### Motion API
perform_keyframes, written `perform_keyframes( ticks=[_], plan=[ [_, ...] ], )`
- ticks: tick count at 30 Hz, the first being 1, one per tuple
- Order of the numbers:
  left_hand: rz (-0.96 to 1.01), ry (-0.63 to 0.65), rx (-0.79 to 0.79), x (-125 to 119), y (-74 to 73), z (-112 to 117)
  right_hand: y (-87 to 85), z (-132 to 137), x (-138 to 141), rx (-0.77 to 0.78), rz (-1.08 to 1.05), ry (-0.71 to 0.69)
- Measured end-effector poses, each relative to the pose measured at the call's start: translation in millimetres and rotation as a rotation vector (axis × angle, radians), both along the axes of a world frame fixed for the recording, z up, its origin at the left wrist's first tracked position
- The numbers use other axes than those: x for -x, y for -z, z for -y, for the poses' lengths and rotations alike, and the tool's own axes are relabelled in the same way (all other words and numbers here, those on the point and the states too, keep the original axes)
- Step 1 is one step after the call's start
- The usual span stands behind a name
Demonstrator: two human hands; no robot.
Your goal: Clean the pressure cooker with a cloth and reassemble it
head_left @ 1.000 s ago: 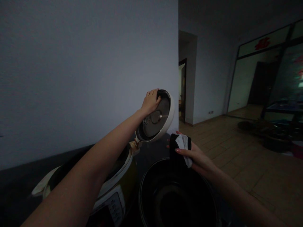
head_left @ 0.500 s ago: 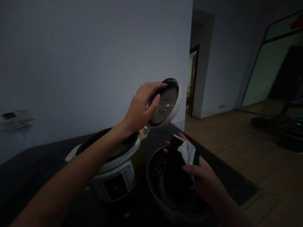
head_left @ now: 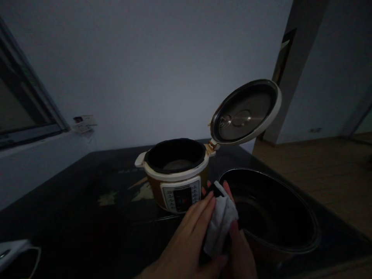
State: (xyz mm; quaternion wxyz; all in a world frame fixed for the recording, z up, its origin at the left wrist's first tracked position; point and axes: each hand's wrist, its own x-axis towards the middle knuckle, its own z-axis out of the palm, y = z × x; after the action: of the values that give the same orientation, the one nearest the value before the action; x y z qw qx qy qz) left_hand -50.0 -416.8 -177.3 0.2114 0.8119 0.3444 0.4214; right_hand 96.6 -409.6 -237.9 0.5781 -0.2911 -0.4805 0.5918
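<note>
Both hands are at the lower centre of the frame, and together they hold a cloth (head_left: pixel 221 221). The left hand (head_left: pixel 186 240) lies over the left side of the cloth. Its fingers are almost straight and press on the white fabric, and its thumb comes in from below. The right hand (head_left: pixel 242 255) has the cloth from the right and from behind; its fingers are bent around the cloth, and their tips show above and beside it. So neither hand is open wide, and each one is closed on the cloth. The cloth is crumpled, mostly white, with a black part at its top.

The cloth is just in front of the cooker (head_left: pixel 174 182), near its panel (head_left: pixel 181 197), but it is not possible to tell if it touches it. The cooker stands at the centre of the frame on a dark table (head_left: pixel 72 201). Its lid (head_left: pixel 247 112) is open and stands up to the upper right, tilted, with the metal inner side toward the camera. The inside of the cooker is dark.

A black pot (head_left: pixel 276 201) stands on the table at the lower right, just beside the cooker and the right hand. A white thing (head_left: pixel 11 250) lies at the lower left corner; it is too dim to say what it is. A window (head_left: pixel 20 112) is at the upper left, with some papers (head_left: pixel 83 123) on the ledge beside it. The wall (head_left: pixel 145 58) fills the upper middle, and a wood floor (head_left: pixel 319 166) shows at the right.
</note>
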Motion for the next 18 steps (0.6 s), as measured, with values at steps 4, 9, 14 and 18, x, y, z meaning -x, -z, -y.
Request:
perform_keyframes(
  ticks=[4, 9, 14, 18],
  plan=[
    [0.137, -0.192, 0.068, 15.9, 14.4, 10.8, 2.6, 3.6, 40.7, 0.065, -0.190, 0.038],
    [0.322, -0.373, 0.154, 18.5, 29.3, 16.9, -15.6, 5.4, 65.0, 0.159, -0.332, -0.140],
    [0.563, -0.413, 0.315, 14.6, 48.9, 18.0, -15.9, -3.7, 71.1, 0.173, -0.353, -0.044],
    [0.648, -0.320, 0.249, 9.1, 65.5, 15.3, -10.6, -7.0, 74.8, 0.199, -0.332, 0.036]
  ],
)
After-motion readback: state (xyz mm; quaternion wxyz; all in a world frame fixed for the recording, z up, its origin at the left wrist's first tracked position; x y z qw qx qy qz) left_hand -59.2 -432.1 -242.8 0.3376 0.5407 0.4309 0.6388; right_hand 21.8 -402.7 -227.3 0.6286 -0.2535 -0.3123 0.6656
